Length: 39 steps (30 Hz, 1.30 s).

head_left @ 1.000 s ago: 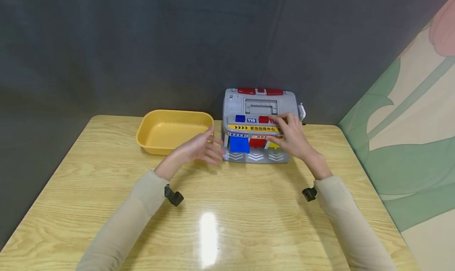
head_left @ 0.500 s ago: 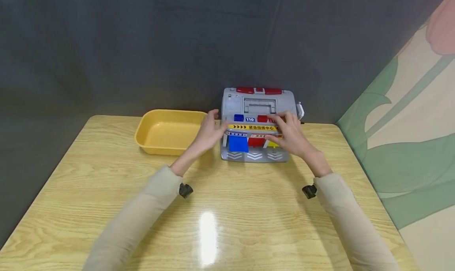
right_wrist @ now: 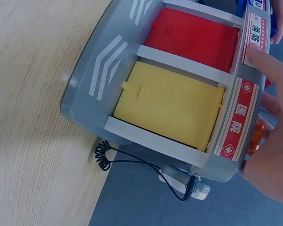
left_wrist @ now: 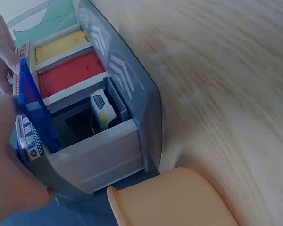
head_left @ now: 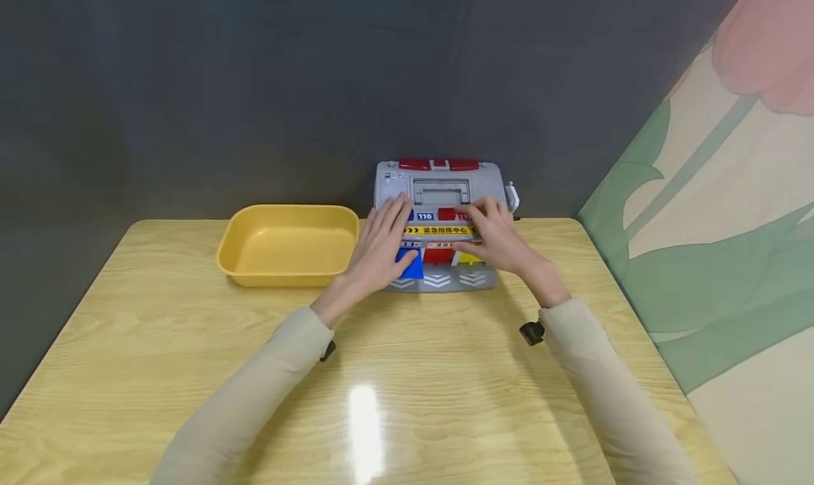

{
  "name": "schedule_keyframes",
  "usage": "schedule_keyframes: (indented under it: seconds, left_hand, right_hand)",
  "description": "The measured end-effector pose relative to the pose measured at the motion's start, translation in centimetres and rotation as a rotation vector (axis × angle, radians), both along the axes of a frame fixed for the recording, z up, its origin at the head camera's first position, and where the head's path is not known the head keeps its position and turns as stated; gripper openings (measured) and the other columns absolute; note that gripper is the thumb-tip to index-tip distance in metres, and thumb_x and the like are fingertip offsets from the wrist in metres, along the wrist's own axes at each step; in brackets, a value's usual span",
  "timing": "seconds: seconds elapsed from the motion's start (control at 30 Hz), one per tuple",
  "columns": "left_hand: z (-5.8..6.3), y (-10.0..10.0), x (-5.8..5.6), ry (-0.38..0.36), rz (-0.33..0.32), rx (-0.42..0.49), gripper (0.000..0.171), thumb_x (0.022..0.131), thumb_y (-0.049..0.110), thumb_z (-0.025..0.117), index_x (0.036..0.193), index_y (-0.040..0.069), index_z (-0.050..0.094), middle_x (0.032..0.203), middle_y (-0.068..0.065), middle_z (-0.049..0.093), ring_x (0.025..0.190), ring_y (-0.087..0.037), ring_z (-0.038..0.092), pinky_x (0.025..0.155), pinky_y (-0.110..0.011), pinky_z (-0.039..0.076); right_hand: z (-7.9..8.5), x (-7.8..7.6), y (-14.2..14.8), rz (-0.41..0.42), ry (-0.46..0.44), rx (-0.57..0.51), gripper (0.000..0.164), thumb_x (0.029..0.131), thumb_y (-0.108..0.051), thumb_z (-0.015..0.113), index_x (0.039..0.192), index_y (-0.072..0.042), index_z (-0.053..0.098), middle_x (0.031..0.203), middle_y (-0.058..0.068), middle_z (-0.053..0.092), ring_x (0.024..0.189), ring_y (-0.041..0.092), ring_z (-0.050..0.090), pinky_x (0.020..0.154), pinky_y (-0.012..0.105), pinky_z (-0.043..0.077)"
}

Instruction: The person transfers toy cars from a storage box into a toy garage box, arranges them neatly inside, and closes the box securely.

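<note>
A grey toy garage [head_left: 490,179] with a red-trimmed roof stands at the back of the table. My left hand [head_left: 374,255] lies over its left roof edge, fingers straight, thumb beside the raised blue door [left_wrist: 34,106]. Inside that bay, the left wrist view reveals a white toy car [left_wrist: 104,110] with a yellow mark. My right hand [head_left: 499,239] grips the front roof edge at the right, its thumb on the front sign and its fingers on top. The red door [right_wrist: 193,40] and the yellow door [right_wrist: 170,104] are down.
To the left of the garage sits a yellow basin [head_left: 289,280]. A grey handset [right_wrist: 179,181] with a coiled black cord hangs at the garage's right side. A dark curtain [head_left: 254,96] rises behind the wooden table [head_left: 191,358].
My left hand has moved right from beside the basin onto the garage's left roof edge, near the blue door. The right hand keeps its grip. The head view has shifted slightly.
</note>
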<state>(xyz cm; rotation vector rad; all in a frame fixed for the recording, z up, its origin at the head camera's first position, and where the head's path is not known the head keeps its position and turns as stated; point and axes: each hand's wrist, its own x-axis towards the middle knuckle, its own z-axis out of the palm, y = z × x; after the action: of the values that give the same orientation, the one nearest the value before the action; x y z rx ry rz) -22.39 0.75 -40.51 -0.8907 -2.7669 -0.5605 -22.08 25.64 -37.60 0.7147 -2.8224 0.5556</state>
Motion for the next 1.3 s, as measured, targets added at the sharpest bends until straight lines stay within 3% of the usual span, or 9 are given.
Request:
schedule_keyframes:
  seconds: [0.17, 0.37, 0.53, 0.67, 0.83, 1.03, 1.17, 1.3]
  left_hand:
    - [0.6, -0.4, 0.0, 0.003, -0.018, -0.038, 0.085, 0.093, 0.037, 0.063, 0.155, 0.007, 0.014, 0.159, -0.012, 0.014, 0.145, -0.03, 0.013, 0.117, -0.047, 0.008]
    - [2.4, 0.2, -0.4, 0.015, -0.027, -0.15, 0.082, 0.088, 0.035, 0.071, 0.15, 0.003, 0.027, 0.148, -0.015, 0.033, 0.134, -0.029, 0.031, 0.113, -0.046, 0.025]
    - [3.6, 0.9, -0.9, -0.006, -0.034, -0.234, 0.083, 0.084, 0.037, 0.075, 0.147, 0.003, 0.032, 0.14, -0.014, 0.039, 0.123, -0.027, 0.036, 0.103, -0.043, 0.037]
    - [4.0, 1.4, -1.3, -0.03, -0.025, -0.281, 0.084, 0.081, 0.039, 0.077, 0.147, 0.008, 0.034, 0.139, -0.012, 0.039, 0.123, -0.027, 0.034, 0.102, -0.044, 0.036]
    - [3.8, 2.2, -1.7, 0.015, -0.014, -0.338, 0.085, 0.077, 0.038, 0.08, 0.146, 0.012, 0.036, 0.139, -0.013, 0.039, 0.124, -0.027, 0.033, 0.103, -0.041, 0.035]
    - [2.6, 3.1, -2.0, 0.18, 0.028, -0.413, 0.08, 0.078, 0.035, 0.08, 0.142, 0.013, 0.037, 0.134, -0.012, 0.04, 0.121, -0.027, 0.035, 0.099, -0.038, 0.038]
    - [1.7, 3.2, -2.2, 0.261, 0.057, -0.41, 0.072, 0.081, 0.029, 0.078, 0.14, 0.014, 0.039, 0.132, -0.012, 0.043, 0.119, -0.027, 0.037, 0.096, -0.037, 0.039]
    - [1.3, 3.0, -2.4, 0.283, 0.054, -0.396, 0.075, 0.079, 0.035, 0.079, 0.139, 0.014, 0.039, 0.13, -0.012, 0.042, 0.116, -0.027, 0.037, 0.093, -0.036, 0.039]
  right_hand:
    - [0.0, 0.0, -0.3, -0.014, -0.02, 0.01, 0.064, 0.082, -0.027, 0.079, 0.134, -0.001, 0.051, 0.116, 0.019, 0.041, 0.108, 0.039, 0.031, 0.086, 0.05, 0.029]
    - [0.7, 0.0, 0.1, -0.012, -0.037, 0.044, 0.063, 0.082, -0.024, 0.079, 0.132, 0.001, 0.051, 0.116, 0.021, 0.041, 0.107, 0.04, 0.031, 0.087, 0.052, 0.029]
    - [1.5, -0.3, 0.3, -0.017, -0.102, 0.091, 0.062, 0.083, -0.024, 0.077, 0.133, -0.001, 0.049, 0.117, 0.02, 0.04, 0.104, 0.038, 0.031, 0.085, 0.051, 0.03]
    - [2.2, -0.6, 0.2, -0.023, -0.136, 0.14, 0.059, 0.083, -0.025, 0.078, 0.131, -0.003, 0.05, 0.118, 0.02, 0.04, 0.103, 0.038, 0.032, 0.083, 0.052, 0.032]
    - [2.9, -0.8, 0.0, -0.04, -0.153, 0.187, 0.059, 0.082, -0.026, 0.078, 0.129, -0.005, 0.05, 0.122, 0.02, 0.039, 0.105, 0.039, 0.032, 0.084, 0.053, 0.033]
    - [2.9, -0.8, -0.1, -0.057, -0.143, 0.203, 0.063, 0.08, -0.027, 0.08, 0.13, -0.005, 0.048, 0.124, 0.019, 0.039, 0.104, 0.039, 0.033, 0.082, 0.051, 0.034]
    - [2.7, -0.9, -0.1, -0.055, -0.132, 0.197, 0.064, 0.079, -0.026, 0.081, 0.13, -0.005, 0.048, 0.123, 0.019, 0.039, 0.104, 0.039, 0.033, 0.081, 0.051, 0.034]
    - [2.5, -0.9, -0.3, -0.055, -0.129, 0.189, 0.065, 0.078, -0.025, 0.082, 0.13, -0.005, 0.048, 0.124, 0.019, 0.038, 0.105, 0.039, 0.033, 0.081, 0.051, 0.034]
